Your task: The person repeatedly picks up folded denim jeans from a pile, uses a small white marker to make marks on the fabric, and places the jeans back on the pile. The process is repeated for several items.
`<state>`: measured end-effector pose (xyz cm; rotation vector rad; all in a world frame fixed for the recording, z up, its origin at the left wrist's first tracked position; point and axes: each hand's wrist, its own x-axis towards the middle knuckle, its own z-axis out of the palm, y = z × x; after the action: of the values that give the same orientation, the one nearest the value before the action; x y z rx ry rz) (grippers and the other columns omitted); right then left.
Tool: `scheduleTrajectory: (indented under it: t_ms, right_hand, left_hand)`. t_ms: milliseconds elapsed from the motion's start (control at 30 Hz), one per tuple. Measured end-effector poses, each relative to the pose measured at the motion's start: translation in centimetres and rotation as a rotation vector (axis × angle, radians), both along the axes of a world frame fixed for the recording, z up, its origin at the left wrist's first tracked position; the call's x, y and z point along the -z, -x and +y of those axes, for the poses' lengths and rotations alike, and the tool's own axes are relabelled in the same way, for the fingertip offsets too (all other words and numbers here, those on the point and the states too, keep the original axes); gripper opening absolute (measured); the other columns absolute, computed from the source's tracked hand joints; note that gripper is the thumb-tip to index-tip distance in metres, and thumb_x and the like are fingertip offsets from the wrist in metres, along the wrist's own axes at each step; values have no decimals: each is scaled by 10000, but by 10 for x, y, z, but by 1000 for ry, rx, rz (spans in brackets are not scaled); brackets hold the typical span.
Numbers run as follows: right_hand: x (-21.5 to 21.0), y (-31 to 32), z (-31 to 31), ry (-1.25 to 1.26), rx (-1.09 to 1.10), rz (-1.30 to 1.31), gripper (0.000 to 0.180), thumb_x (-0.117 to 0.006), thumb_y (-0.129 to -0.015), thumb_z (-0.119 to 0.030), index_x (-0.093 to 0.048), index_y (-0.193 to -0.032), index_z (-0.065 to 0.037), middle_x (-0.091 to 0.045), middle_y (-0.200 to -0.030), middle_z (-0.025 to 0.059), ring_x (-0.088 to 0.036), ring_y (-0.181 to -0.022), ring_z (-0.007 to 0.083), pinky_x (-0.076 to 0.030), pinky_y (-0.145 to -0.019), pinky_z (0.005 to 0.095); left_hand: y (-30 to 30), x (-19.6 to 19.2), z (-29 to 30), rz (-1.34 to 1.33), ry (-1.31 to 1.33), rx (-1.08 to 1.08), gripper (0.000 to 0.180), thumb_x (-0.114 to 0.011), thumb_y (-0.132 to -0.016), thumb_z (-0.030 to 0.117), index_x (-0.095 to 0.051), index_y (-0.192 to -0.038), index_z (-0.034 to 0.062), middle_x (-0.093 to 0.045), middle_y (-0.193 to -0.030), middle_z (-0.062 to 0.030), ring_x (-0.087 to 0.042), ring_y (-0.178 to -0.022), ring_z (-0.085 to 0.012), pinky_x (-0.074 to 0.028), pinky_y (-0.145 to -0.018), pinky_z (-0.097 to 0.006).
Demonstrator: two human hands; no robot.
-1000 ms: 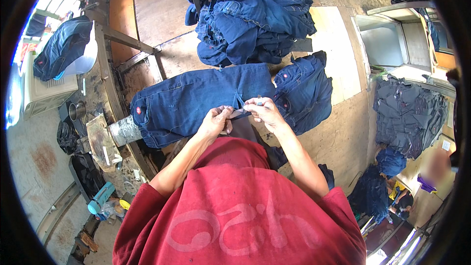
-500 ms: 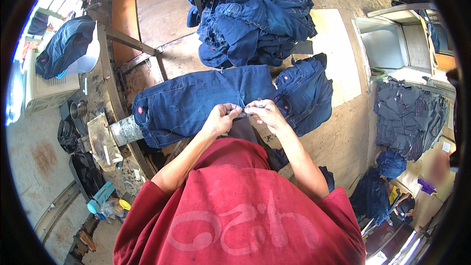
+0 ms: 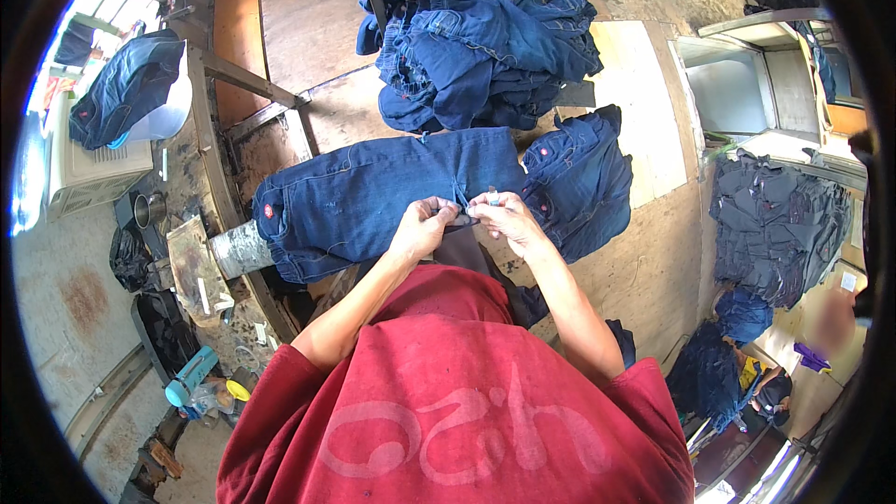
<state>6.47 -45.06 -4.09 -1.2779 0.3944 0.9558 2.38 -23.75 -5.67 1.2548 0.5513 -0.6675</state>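
A pair of dark blue jeans (image 3: 364,182) lies across in front of me, drawn over a pale, scuffed tube (image 3: 239,248) at its left end. At the near edge, my left hand (image 3: 422,227) pinches with thumb and forefinger beside a narrow gathered ridge of the denim. My right hand (image 3: 511,222) is pinched close by, its fingertips almost meeting the left ones. Something small and pale shows at the right fingers; its kind is too small to tell. Bunched dark jeans (image 3: 579,182) lie just right of the hands.
A tall heap of blue jeans (image 3: 485,47) stands beyond the work. Dark garments (image 3: 782,224) are piled at the right. At left are a metal cup (image 3: 147,210), a blue bottle-like object (image 3: 191,375) and jeans on a bin (image 3: 126,89). Another person (image 3: 773,390) is at lower right.
Both hands stay at the same spot on the jeans, with only slight finger movement. The right fingers have shifted a little; the jeans lie as before.
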Motion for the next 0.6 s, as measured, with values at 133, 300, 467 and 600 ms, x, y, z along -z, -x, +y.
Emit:
scheduleTrajectory:
  t_ms: [133, 300, 467, 600]
  right_hand:
    - [-9, -1, 1, 24, 14, 2, 100, -767, -1015, -175, -787, -1011, -77, -606, -777, -83, -472, -611, 6, -356, -538, 214]
    - [-8, -21, 8, 340, -191, -208, 211, -778, -1013, -268, -828, -1064, -69, -578, -720, -81, -471, -611, 2, -330, -522, 215]
    - [14, -47, 14, 510, -388, -514, 417, -867, -906, -412, -846, -966, 0, -762, -805, 63, -662, -747, 125, -518, -694, 358]
    - [27, -50, 9, 492, -284, -585, 317, -841, -872, -337, -850, -951, -29, -785, -800, 140, -743, -768, 171, -555, -711, 371]
  left_hand:
    - [3, -6, 8, 149, 71, -70, 192, -600, -1116, 191, -677, -1191, 32, -790, -953, -88, -410, -475, -58, -302, -443, -273]
    - [1, -30, 12, 126, 101, 36, 285, -610, -1084, 124, -635, -1342, 5, -804, -996, -90, -412, -477, -46, -307, -441, -260]
    - [-6, -45, 11, 134, 50, 102, 399, -642, -1040, 60, -606, -1427, -27, -816, -1051, -55, -408, -500, -14, -294, -447, -228]
    - [-5, -42, 12, 92, 31, 126, 454, -657, -1023, 60, -590, -1462, -37, -819, -1063, -38, -421, -521, -8, -308, -464, -221]
